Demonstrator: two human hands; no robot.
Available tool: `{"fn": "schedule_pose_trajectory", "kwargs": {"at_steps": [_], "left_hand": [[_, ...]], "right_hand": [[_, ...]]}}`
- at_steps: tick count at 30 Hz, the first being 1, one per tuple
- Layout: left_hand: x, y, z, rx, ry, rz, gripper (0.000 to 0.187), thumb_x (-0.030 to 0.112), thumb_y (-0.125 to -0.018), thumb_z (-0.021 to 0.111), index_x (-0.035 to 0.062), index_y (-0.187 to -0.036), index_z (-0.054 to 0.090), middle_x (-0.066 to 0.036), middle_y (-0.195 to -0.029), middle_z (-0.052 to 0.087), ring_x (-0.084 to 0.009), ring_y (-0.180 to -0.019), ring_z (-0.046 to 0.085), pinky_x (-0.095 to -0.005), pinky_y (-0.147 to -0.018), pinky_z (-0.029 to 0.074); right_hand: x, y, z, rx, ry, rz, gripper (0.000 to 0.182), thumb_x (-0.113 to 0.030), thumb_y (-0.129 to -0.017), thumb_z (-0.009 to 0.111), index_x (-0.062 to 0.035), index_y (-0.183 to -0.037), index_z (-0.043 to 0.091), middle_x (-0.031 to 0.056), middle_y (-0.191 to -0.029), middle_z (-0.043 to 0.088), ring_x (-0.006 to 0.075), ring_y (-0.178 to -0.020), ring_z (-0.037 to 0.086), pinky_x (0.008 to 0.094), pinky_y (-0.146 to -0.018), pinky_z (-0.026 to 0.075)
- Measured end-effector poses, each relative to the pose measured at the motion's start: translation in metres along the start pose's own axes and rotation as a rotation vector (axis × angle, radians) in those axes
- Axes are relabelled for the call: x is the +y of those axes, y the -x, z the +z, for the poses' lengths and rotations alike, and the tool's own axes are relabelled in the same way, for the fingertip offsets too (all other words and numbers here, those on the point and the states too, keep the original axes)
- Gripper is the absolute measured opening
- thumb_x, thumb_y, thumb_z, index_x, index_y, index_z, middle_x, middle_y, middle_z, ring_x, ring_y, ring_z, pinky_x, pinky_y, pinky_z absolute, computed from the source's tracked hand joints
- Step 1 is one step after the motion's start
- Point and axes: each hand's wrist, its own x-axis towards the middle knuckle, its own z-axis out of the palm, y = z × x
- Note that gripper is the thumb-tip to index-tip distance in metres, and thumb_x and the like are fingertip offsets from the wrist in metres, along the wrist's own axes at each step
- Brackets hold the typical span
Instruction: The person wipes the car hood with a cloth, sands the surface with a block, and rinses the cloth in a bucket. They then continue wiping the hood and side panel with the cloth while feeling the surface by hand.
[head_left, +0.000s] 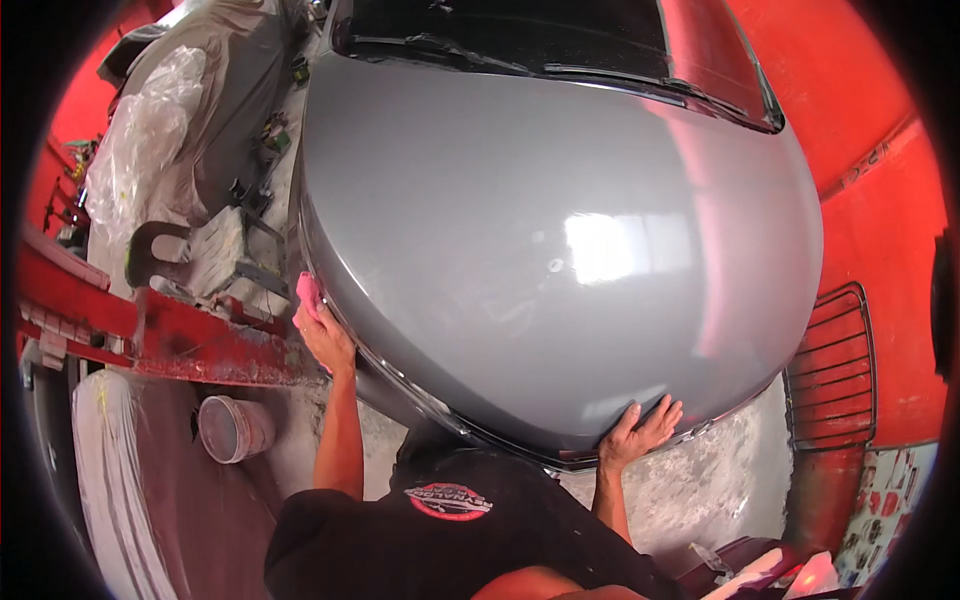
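Note:
A grey car hood (480, 230) with a glossy surface fills the middle of the head view. My left hand (327, 338) is closed on a pink cloth (308, 290) at the hood's left edge, by the front corner of the car. The fingers partly hide the cloth. My right hand (642, 434) lies on the front edge of the hood with its fingers spread, holding nothing. Behind the hood are the windshield (520, 30) and the wipers (620, 78).
A pale bucket (236, 429) stands at lower left, near a red beam (200, 340). A worn step stool (235, 250) and a plastic-covered object (150, 140) are on the left. At right, a black metal rack (835, 365) leans by the red wall (880, 240).

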Motion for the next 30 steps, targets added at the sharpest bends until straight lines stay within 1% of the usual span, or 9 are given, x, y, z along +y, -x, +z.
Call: {"fn": "schedule_pose_trajectory", "kwargs": {"at_steps": [11,12,16,19,23,24,25,27,30], "left_hand": [[0.014,-0.001,-0.008,-0.114,0.007,-0.013,0.046,0.028,-0.103,0.043,0.0017,-0.139,0.052,-0.023,-0.132,0.057,-0.0398,-0.118,0.052,-0.0450,-0.102,0.038],[-0.006,0.000,-0.002,-0.096,-0.042,-0.069,0.051,0.038,-0.104,0.042,0.0020,-0.138,0.053,-0.022,-0.130,0.058,-0.0405,-0.119,0.052,-0.0453,-0.103,0.038],[-0.019,-0.003,0.003,-0.068,-0.010,0.082,0.051,0.037,-0.104,0.043,0.0004,-0.137,0.054,-0.025,-0.129,0.058,-0.0420,-0.117,0.053,-0.0460,-0.101,0.039],[-0.012,-0.001,0.001,-0.106,-0.031,-0.018,0.050,0.035,-0.104,0.042,-0.0010,-0.137,0.053,-0.025,-0.130,0.058,-0.0433,-0.118,0.053,-0.0468,-0.102,0.039],[-0.036,-0.008,0.008,-0.086,-0.005,0.121,0.052,0.036,-0.104,0.042,-0.0025,-0.136,0.053,-0.027,-0.130,0.058,-0.0455,-0.118,0.052,-0.0484,-0.100,0.039],[-0.037,-0.007,0.006,-0.111,-0.030,0.012,0.052,0.036,-0.104,0.043,-0.0021,-0.138,0.052,-0.029,-0.127,0.057,-0.0453,-0.116,0.053,-0.0489,-0.099,0.040],[-0.032,-0.005,0.006,-0.136,-0.057,-0.097,0.051,0.035,-0.104,0.044,-0.0016,-0.139,0.051,-0.032,-0.125,0.057,-0.0452,-0.113,0.054,-0.0494,-0.097,0.041],[-0.007,0.002,-0.003,-0.141,-0.093,-0.036,0.053,0.037,-0.104,0.043,-0.0019,-0.139,0.051,-0.034,-0.124,0.056,-0.0474,-0.109,0.055,-0.0519,-0.094,0.042],[0.018,0.003,-0.004,-0.170,-0.042,0.028,0.054,0.037,-0.104,0.040,-0.0011,-0.141,0.049,-0.036,-0.127,0.054,-0.0487,-0.109,0.056,-0.0541,-0.093,0.042]], "right_hand": [[-0.003,-0.001,-0.003,-0.014,-0.031,0.015,0.066,-0.027,-0.089,0.059,0.0021,-0.146,0.041,0.0287,-0.155,0.030,0.0468,-0.146,0.021,0.0604,-0.117,0.008],[-0.003,-0.001,-0.003,0.001,-0.034,0.009,0.066,-0.027,-0.089,0.059,0.0015,-0.145,0.042,0.0290,-0.154,0.031,0.0467,-0.146,0.021,0.0599,-0.118,0.008],[-0.007,-0.002,-0.006,0.007,-0.036,0.018,0.065,-0.028,-0.088,0.061,0.0008,-0.144,0.045,0.0299,-0.153,0.033,0.0469,-0.146,0.022,0.0601,-0.117,0.010],[-0.006,-0.001,-0.005,0.028,-0.037,0.013,0.065,-0.030,-0.088,0.062,0.0007,-0.142,0.046,0.0300,-0.152,0.034,0.0472,-0.145,0.023,0.0609,-0.117,0.010],[-0.005,-0.001,-0.006,0.061,-0.021,-0.007,0.064,-0.032,-0.086,0.065,0.0000,-0.139,0.049,0.0299,-0.148,0.038,0.0475,-0.141,0.030,0.0632,-0.114,0.015],[-0.003,-0.001,-0.003,0.088,-0.006,-0.031,0.063,-0.031,-0.085,0.066,-0.0012,-0.138,0.050,0.0279,-0.148,0.039,0.0469,-0.140,0.031,0.0640,-0.113,0.017],[-0.002,-0.001,-0.004,0.100,0.002,0.008,0.063,-0.031,-0.085,0.066,-0.0012,-0.138,0.050,0.0279,-0.148,0.039,0.0469,-0.140,0.031,0.0640,-0.113,0.017],[-0.005,-0.001,-0.006,0.062,-0.026,0.009,0.064,-0.028,-0.086,0.065,-0.0031,-0.142,0.049,0.0233,-0.155,0.034,0.0423,-0.145,0.027,0.0581,-0.117,0.013],[-0.005,-0.001,-0.008,0.068,-0.024,0.011,0.064,-0.030,-0.086,0.066,-0.0038,-0.142,0.049,0.0221,-0.154,0.035,0.0420,-0.145,0.027,0.0584,-0.117,0.014]]}}
